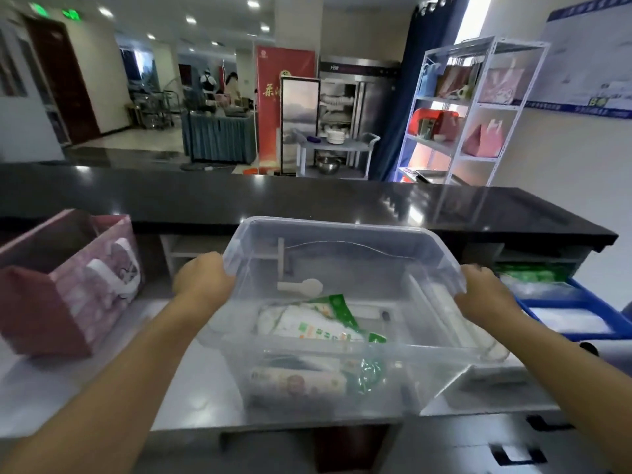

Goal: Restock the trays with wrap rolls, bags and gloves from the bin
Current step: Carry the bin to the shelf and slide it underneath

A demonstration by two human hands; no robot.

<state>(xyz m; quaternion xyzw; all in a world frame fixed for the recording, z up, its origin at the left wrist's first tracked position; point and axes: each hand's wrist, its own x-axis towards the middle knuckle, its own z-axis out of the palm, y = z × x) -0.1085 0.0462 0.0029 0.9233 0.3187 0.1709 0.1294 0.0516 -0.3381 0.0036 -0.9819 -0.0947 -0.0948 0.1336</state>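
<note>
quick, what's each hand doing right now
Left hand: closed, gripping the left rim of the clear bin.
Right hand: closed, gripping the bin's right rim.

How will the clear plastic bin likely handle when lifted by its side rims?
The clear plastic bin probably feels light: only a few green-and-white packets lie inside. Its thin walls may flex. With the left hand and right hand gripping opposite rims, loose packets could slide if it tilts.
</note>
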